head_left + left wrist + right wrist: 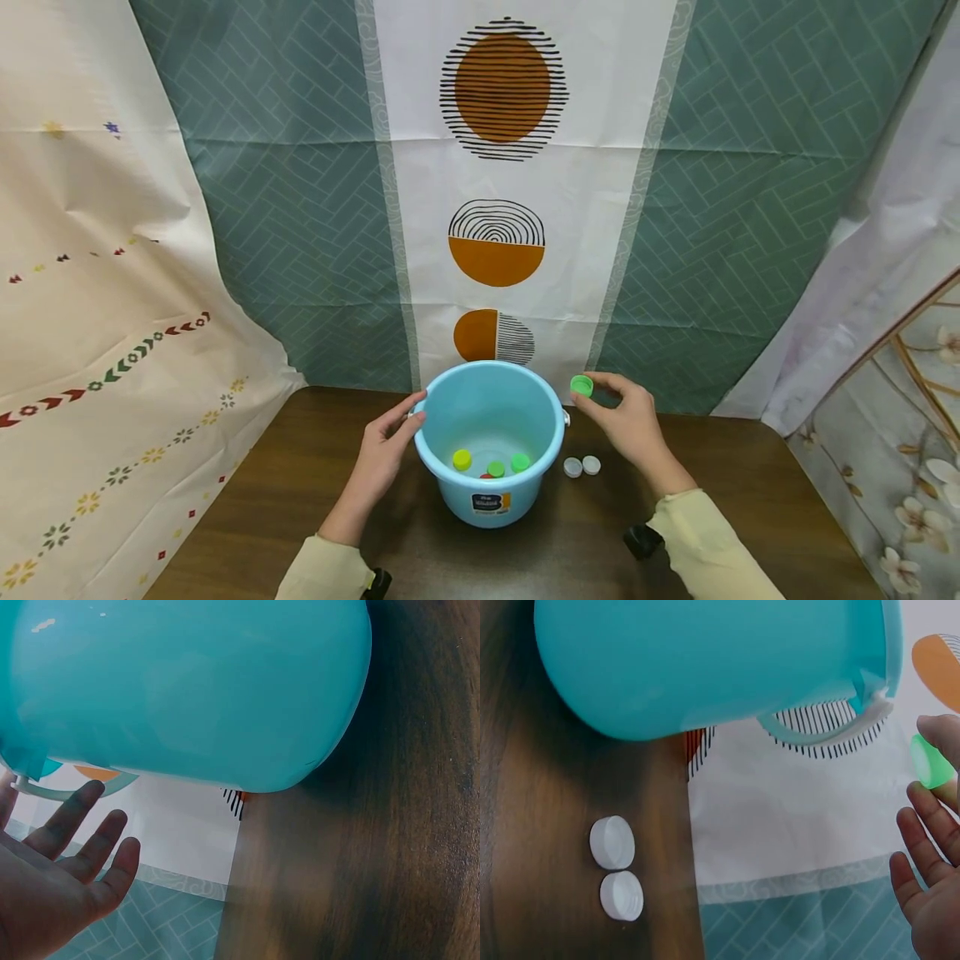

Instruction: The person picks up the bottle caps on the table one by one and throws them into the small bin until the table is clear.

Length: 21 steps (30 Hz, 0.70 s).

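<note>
A light blue bucket [487, 496] stands upright on the table, with yellow [462, 460], green [521, 462] and red caps on its bottom. My left hand [382, 450] rests on the left side of its rim, the thumb and a fingertip at the edge. In the left wrist view the other fingers [101, 844] spread loosely beside the bucket's handle [52, 793]. Between thumb and fingertips, my right hand [626, 421] pinches a green bottle cap [581, 385], raised to the right of the rim. Its remaining fingers [922, 844] are extended.
Two white bottle caps [582, 467] lie side by side on the table, right of the bucket. The dark wooden table [300, 500] ends at a green and white patterned cloth [517, 183] hanging behind. Pale printed cloths hang at left and right.
</note>
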Tool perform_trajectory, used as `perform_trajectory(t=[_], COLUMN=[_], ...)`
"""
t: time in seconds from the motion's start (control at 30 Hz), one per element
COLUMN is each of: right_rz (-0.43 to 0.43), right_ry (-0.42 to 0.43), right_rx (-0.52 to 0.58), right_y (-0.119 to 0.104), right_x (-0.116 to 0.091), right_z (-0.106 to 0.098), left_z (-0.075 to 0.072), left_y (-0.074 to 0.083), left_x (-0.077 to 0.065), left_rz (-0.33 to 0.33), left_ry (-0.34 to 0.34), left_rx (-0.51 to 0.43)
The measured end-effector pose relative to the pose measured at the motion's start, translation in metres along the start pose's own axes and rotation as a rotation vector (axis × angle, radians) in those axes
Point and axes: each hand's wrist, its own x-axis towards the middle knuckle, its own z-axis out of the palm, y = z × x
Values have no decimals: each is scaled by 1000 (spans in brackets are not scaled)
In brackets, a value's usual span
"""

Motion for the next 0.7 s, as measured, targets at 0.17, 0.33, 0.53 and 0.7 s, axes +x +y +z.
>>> perform_trajectory(t=[0.17, 0.33, 0.53, 0.7], right_rz=[-21, -31, -36, -31], right_ry=[-8, -18, -26, -42], right_rx=[16, 44, 75, 86], right_y=[-9, -20, -31, -37], right_x=[4, 7, 9, 10], right_z=[2, 5, 13, 20], left_z=[-1, 0, 0, 1], left_y=[1, 4, 2, 2], left_x=[0, 1, 1, 0], left_rz=[6, -16, -28, -38], left_ry=[4, 11, 10, 8], left_rx=[-3, 10, 17, 11])
